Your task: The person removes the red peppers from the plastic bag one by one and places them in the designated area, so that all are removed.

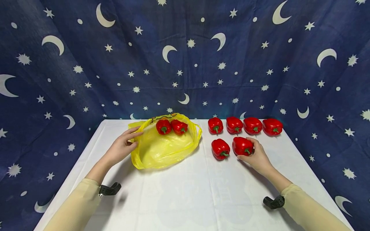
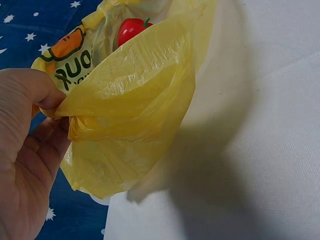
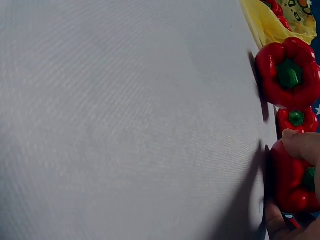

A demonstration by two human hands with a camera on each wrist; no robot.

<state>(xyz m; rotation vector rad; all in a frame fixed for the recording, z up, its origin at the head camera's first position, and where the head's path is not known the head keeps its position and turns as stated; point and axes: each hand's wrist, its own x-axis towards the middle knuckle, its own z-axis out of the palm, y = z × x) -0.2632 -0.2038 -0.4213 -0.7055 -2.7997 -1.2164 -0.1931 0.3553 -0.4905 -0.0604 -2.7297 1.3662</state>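
A yellow plastic bag [image 1: 164, 147] lies on the white table [image 1: 179, 195], with two red peppers [image 1: 171, 126] in its far end. My left hand [image 1: 122, 147] pinches the bag's near-left rim; the left wrist view shows the thumb [image 2: 35, 87] pressing the yellow film [image 2: 130, 115]. My right hand [image 1: 255, 157] grips a red pepper [image 1: 242, 146] that rests on the table, seen also in the right wrist view as the pepper [image 3: 295, 177] under the fingertip [image 3: 302, 145]. Another loose pepper [image 1: 220, 149] sits just left of it.
A row of several red peppers [image 1: 244, 125] stands along the table's far edge on the right. A dark blue moon-and-star cloth [image 1: 185, 57] hangs behind and drapes both sides. Black wrist mounts [image 1: 110, 189] sit on both forearms.
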